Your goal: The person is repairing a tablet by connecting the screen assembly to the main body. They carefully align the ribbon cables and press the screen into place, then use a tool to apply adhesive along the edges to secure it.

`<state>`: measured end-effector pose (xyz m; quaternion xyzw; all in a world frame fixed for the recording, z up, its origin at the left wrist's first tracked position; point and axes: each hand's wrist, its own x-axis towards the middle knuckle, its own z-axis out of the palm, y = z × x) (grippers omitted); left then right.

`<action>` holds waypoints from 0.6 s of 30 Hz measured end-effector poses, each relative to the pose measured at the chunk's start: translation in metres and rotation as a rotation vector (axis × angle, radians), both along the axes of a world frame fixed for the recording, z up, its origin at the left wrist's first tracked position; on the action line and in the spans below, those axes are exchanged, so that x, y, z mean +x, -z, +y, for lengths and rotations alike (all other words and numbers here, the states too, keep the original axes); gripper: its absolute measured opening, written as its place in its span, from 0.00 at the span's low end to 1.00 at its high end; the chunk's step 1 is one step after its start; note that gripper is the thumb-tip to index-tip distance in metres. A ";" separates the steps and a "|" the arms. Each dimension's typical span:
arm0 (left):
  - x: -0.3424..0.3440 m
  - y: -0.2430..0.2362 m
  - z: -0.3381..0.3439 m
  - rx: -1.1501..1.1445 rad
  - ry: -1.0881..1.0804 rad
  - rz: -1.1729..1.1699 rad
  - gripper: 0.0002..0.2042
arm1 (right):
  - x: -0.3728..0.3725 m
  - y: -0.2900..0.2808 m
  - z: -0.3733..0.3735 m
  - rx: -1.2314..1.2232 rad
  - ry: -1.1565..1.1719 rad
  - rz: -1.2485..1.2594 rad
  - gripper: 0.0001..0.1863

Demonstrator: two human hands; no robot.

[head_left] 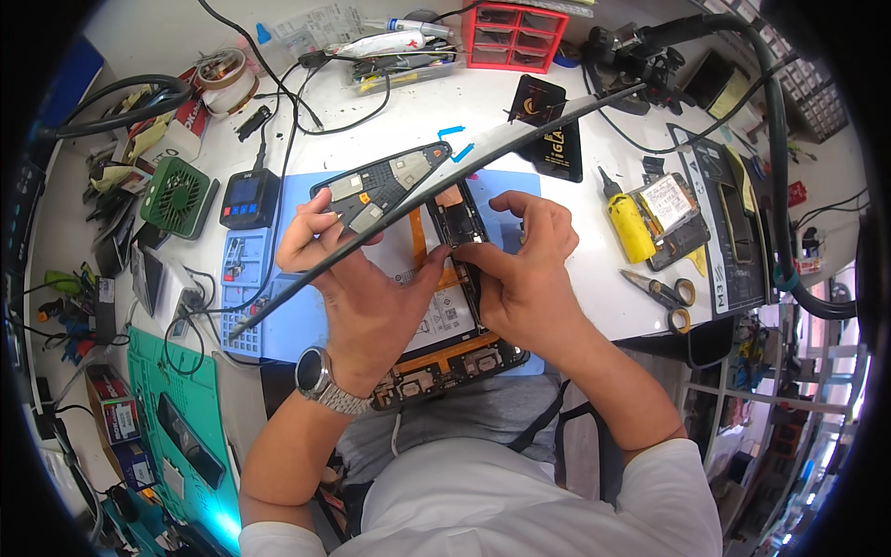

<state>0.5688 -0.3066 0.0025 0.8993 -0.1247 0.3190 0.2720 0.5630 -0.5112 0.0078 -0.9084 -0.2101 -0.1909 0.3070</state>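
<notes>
An opened tablet (434, 320) leans at the table's front edge, with its pale battery, orange ribbon cables and dark boards exposed. My right hand (524, 265) grips its right side, thumb pressed near the edge and index finger raised. My left hand (367, 283), with a metal-banded watch on the wrist, lies over its left side. Its thumb presses close to my right thumb, while its other fingers spread apart near a dark cover plate (394, 186) with grey patches. I cannot make out anything small between the thumbs. A long dark bar (306, 281) crosses in front, hiding parts of the hand and tablet.
A blue mat (512, 181) lies beneath. To the right are a yellow bottle (631, 227), scissors (664, 299) and a disassembled device (670, 213). On the left stand a green fan (178, 198) and a small screened unit (249, 200). Red drawers (513, 35) are behind.
</notes>
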 end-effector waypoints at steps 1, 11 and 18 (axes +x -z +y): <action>0.000 0.001 -0.001 -0.019 0.007 0.003 0.53 | 0.000 0.000 0.001 -0.013 0.005 -0.006 0.17; -0.001 0.000 0.000 0.007 -0.010 0.015 0.50 | -0.001 -0.006 0.010 -0.210 0.045 -0.097 0.14; 0.000 -0.002 -0.003 -0.057 0.018 0.015 0.51 | 0.006 0.000 -0.003 -0.118 -0.002 -0.067 0.17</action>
